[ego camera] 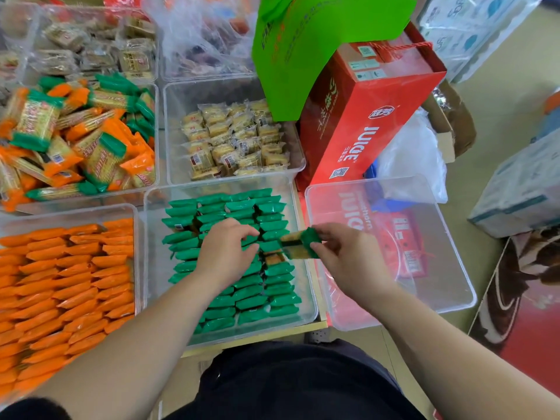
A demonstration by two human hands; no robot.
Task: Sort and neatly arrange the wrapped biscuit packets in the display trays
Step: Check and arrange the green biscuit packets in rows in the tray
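- At 6 o'clock, nearest the person, the green-packet tray (153,268) is being filled; the step in hand is judged to be slotting one more packet into its rows.
- One green-wrapped biscuit packet (300,245) is being pinched by its end in the right hand (345,262), just above the tray's 3 o'clock edge.
- The left hand (225,253) is being rested, fingers bent, on the green rows (266,298); whether anything is being gripped under it cannot be told.
- A gap (274,258) is being left open between the two hands; the next move is judged to call for the packet being turned on edge, lined up with its neighbours and pressed down there while the rows are being held apart.
- Two hands and one held packet are being counted.
- Roughly four columns of green packets are being shown, too many to count singly.
- Seven clear trays are being made out plainly:
- the green one,
- the orange packets (75,283) in rows at 8 o'clock,
- the mixed orange and green packets (75,140) at 10 o'clock,
- the small yellow cakes (236,137) at 12 o'clock,
- the brown packets (91,47) at 11 o'clock,
- one holding a plastic bag (206,34),
- the empty tray (454,286) at 3 o'clock.
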